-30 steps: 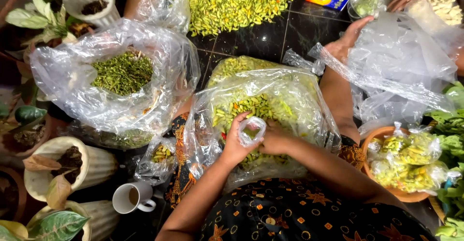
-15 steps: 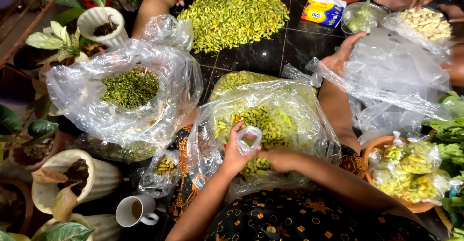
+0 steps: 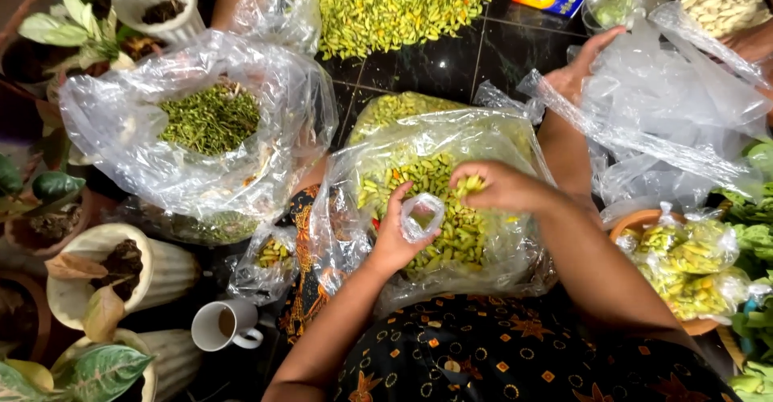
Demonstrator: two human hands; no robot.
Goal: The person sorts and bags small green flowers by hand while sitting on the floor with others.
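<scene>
While left hand (image 3: 394, 237) pinches a small clear bag (image 3: 422, 217) open w/ thumb & fingers, right hand (image 3: 501, 188) grips a pinch of yellow-green buds (image 3: 473, 183) just beside its mouth. Risk: narrow, floppy opening may fold, so buds drop back into the large plastic bag of buds (image 3: 439, 201) below.

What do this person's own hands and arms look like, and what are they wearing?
Both the left hand and the right hand are bare: no gloves, and no rings or watch that I can see. The forearms are uncovered, with no sleeves in view. Below them shows a black garment printed with small orange and yellow motifs.
</scene>
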